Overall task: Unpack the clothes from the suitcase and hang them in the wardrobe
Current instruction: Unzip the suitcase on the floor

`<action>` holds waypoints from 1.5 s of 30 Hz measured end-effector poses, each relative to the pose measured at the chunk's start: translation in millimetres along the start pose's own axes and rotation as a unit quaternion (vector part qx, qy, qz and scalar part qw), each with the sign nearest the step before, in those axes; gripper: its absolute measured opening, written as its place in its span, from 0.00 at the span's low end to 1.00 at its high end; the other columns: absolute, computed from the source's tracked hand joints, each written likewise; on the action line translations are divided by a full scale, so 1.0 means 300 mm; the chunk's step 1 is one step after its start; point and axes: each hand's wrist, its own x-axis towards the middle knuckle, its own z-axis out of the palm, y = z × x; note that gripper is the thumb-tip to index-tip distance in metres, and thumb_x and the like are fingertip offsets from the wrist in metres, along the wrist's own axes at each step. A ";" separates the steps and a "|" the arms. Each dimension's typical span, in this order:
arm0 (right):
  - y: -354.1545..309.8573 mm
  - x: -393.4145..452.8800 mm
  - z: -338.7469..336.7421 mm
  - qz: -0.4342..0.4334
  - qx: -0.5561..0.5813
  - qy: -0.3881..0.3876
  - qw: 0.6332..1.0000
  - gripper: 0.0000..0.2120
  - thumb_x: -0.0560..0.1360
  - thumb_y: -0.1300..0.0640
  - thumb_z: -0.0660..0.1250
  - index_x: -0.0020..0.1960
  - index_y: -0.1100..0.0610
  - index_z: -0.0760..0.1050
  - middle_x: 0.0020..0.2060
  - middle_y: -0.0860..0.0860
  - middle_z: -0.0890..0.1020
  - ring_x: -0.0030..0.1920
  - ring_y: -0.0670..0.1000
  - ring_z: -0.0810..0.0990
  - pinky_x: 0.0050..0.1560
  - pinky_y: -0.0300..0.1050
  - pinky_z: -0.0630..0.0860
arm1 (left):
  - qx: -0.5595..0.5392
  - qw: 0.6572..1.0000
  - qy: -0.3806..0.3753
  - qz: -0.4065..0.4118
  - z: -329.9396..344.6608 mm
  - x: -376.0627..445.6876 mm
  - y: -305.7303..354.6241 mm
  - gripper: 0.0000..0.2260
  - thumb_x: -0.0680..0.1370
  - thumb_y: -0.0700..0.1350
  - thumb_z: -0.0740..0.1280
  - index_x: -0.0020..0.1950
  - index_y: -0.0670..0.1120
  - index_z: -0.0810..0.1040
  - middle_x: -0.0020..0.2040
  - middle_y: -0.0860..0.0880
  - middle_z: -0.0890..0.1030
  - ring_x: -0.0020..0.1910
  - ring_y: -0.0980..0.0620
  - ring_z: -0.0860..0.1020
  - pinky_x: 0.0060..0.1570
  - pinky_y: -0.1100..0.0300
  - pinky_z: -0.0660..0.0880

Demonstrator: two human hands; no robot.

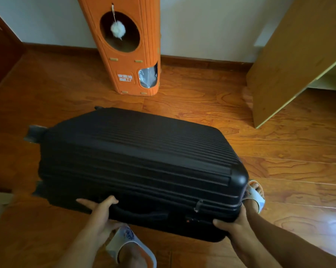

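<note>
black ribbed hard-shell suitcase (140, 163) lying on its broad side at the centre of view, still zipped closed, wheels (34, 132) toward 9 o'clock, near long side facing 6 o'clock with its carry handle (142, 213), a zip pull (198, 206) and a small lock (191, 219) along that edge. left hand (100, 211) at 7 o'clock, fingers curled over the near edge just beside the carry handle, grasping the case. right hand (232, 224) at 5 o'clock, thumb over the lower near corner, fingers wrapped under it and mostly hidden, also gripping the case. cannot tell whether the near edge touches the floor. two feet in pale patterned slippers: one (132, 246) at 6 o'clock below the case, the other (256, 194) at 4 o'clock just beside the corner. glossy reddish wooden floor (279, 151) all around. further out at 12 o'clock, a tall orange cat house (124, 60) against the white wall (202, 26), a white pompom (117, 29) hanging in its round opening. at 2 o'clock, light wooden wardrobe (298, 60), side panel facing in, pale shelf visible inside. dark wooden door (1, 55) at 10 o'clock.
</note>
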 end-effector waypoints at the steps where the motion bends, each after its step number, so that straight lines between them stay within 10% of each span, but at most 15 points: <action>1: 0.020 -0.004 -0.004 0.007 -0.016 0.004 1.000 0.54 0.53 0.67 0.85 0.73 0.46 0.64 0.64 0.55 0.80 0.66 0.59 0.78 0.66 0.66 0.72 | 0.003 1.000 -0.005 -0.008 -0.013 0.004 -0.024 0.52 0.79 0.34 0.66 0.76 0.68 0.28 0.80 0.37 0.58 0.72 0.26 0.65 0.57 0.26 0.73; 9: -0.049 0.136 0.023 -0.007 -0.130 0.097 0.987 0.46 0.63 0.72 0.78 0.71 0.44 0.64 0.58 0.49 0.81 0.61 0.52 0.80 0.62 0.59 0.77 | -0.009 0.999 0.044 -0.024 -0.003 0.230 -0.179 0.54 0.71 0.38 0.73 0.77 0.71 0.39 0.71 0.36 0.69 0.63 0.31 0.75 0.45 0.31 0.80; 14: -0.112 0.361 0.056 -0.002 -0.138 0.111 0.984 0.46 0.61 0.71 0.78 0.70 0.44 0.62 0.58 0.50 0.80 0.59 0.53 0.80 0.59 0.60 0.79 | -0.020 0.998 0.023 0.052 0.172 0.287 -0.040 0.51 0.77 0.32 0.65 0.77 0.68 0.32 0.73 0.43 0.68 0.67 0.36 0.72 0.54 0.30 0.77; 21: -0.188 0.628 0.107 0.027 0.009 0.084 0.996 0.42 0.66 0.80 0.57 0.72 0.45 0.61 0.58 0.57 0.76 0.55 0.60 0.77 0.46 0.58 0.83 | -0.083 0.996 0.015 -0.002 0.314 0.561 0.020 0.51 0.78 0.26 0.61 0.78 0.69 0.34 0.80 0.40 0.58 0.72 0.31 0.68 0.57 0.32 0.77; 29: -0.127 0.750 0.052 0.068 0.155 0.054 0.984 0.33 0.65 0.76 0.57 0.66 0.56 0.74 0.62 0.61 0.80 0.61 0.63 0.78 0.64 0.59 0.76 | -0.046 0.997 0.054 -0.008 0.392 0.721 -0.121 0.34 0.82 0.30 0.61 0.77 0.64 0.63 0.63 0.47 0.78 0.55 0.49 0.83 0.66 0.49 0.76; 36: -0.034 0.729 0.030 0.085 0.022 0.070 0.994 0.37 0.71 0.75 0.58 0.69 0.41 0.72 0.66 0.44 0.77 0.67 0.54 0.75 0.66 0.57 0.71 | 0.131 0.988 0.071 -0.037 0.430 0.625 -0.193 0.39 0.81 0.31 0.62 0.83 0.59 0.50 0.71 0.43 0.73 0.64 0.45 0.77 0.68 0.45 0.74; 39: -0.041 0.701 0.015 0.103 -0.046 0.053 0.992 0.43 0.72 0.75 0.57 0.76 0.37 0.61 0.72 0.39 0.68 0.69 0.52 0.70 0.65 0.56 0.71 | 0.326 0.942 0.072 -0.020 0.543 0.508 -0.230 0.20 0.81 0.35 0.62 0.73 0.46 0.71 0.62 0.42 0.78 0.59 0.40 0.78 0.63 0.43 0.76; 41: -0.057 0.696 0.011 0.108 -0.082 0.046 0.990 0.44 0.72 0.75 0.58 0.77 0.37 0.58 0.71 0.41 0.69 0.64 0.51 0.74 0.60 0.54 0.74 | 0.446 0.882 -0.029 0.151 0.637 0.375 -0.253 0.09 0.81 0.38 0.63 0.52 0.49 0.81 0.47 0.51 0.81 0.48 0.47 0.80 0.50 0.50 0.80; 45: -0.063 0.697 -0.001 0.064 -0.140 0.050 0.987 0.36 0.75 0.72 0.60 0.76 0.42 0.61 0.66 0.50 0.75 0.56 0.47 0.79 0.48 0.40 0.77 | 0.488 0.635 -0.148 0.581 0.841 0.195 -0.191 0.09 0.78 0.40 0.62 0.51 0.46 0.82 0.49 0.54 0.80 0.50 0.53 0.78 0.48 0.57 0.75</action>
